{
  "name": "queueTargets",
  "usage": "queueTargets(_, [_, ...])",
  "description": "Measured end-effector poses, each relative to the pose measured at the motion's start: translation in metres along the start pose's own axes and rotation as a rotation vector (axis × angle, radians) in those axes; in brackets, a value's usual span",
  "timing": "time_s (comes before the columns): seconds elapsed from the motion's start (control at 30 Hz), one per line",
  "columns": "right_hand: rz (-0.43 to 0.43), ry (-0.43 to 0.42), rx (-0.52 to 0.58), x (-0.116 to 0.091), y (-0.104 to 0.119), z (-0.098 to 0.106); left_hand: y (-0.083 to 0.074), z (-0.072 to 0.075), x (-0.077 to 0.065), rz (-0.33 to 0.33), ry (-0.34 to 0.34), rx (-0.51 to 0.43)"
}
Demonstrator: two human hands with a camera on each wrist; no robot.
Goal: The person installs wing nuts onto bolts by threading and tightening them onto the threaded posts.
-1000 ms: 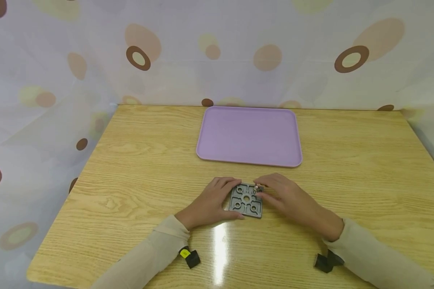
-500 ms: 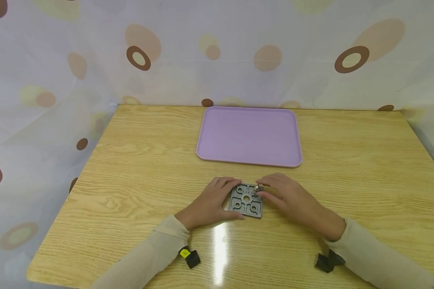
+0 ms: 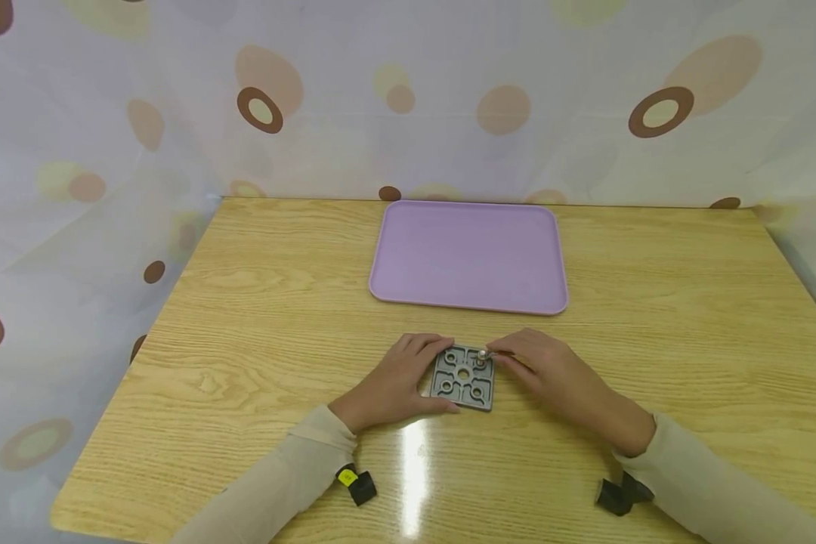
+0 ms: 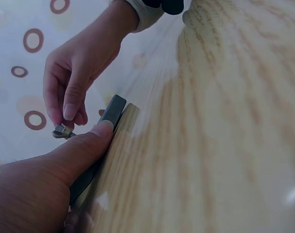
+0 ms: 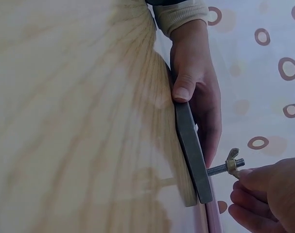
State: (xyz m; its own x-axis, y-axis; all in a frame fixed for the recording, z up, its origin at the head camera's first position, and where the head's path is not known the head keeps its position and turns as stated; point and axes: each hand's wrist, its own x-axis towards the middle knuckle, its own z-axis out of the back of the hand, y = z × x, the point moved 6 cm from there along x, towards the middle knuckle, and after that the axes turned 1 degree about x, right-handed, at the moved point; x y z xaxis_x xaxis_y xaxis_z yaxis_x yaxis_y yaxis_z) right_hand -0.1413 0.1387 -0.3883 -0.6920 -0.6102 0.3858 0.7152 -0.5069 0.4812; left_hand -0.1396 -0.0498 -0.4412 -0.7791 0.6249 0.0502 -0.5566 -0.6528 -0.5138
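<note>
A square grey metal plate point(image 3: 463, 378) with several round holes lies on the table. My left hand point(image 3: 401, 381) grips its left side, with the fingers at the far edge and the thumb point(image 4: 91, 145) at the near edge. From the plate's far right corner a threaded bolt point(image 5: 216, 170) stands up, carrying a brass-coloured wing nut point(image 5: 232, 166) near its top end. My right hand point(image 3: 547, 374) pinches one wing of this nut between thumb and index finger; its other fingers are curled in. The fingertips behind the nut are partly hidden.
A shallow purple tray point(image 3: 469, 257) lies behind the hands on the wooden table point(image 3: 279, 302). A patterned curtain point(image 3: 449, 98) hangs along the table's back and sides. Each sleeve carries a black wrist device, the left one point(image 3: 357, 483) with a yellow label.
My right hand has drawn slightly right, and its thumb and index finger have come together at the wing nut's right side. The left hand and the plate have stayed put.
</note>
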Motion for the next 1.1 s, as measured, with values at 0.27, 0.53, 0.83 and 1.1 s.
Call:
queueTargets(0.27, [0.057, -0.039, 0.001, -0.0012, 0.0026, 0.0009, 0.0010, -0.0012, -0.0004, -0.003, -0.003, 0.003])
queueTargets(0.53, [0.066, -0.024, 0.021, -0.0014, 0.0030, -0.0016, 0.0009, -0.0015, -0.0003, -0.005, -0.004, 0.001])
queueTargets(0.83, [0.008, -0.006, 0.040, 0.0007, 0.0035, -0.0048, 0.0011, -0.0011, -0.0001, -0.004, -0.003, 0.011])
queueTargets(1.1, [0.009, 0.006, 0.033, 0.0021, 0.0051, -0.0079, 0.0010, -0.0012, -0.0005, -0.006, -0.003, 0.001])
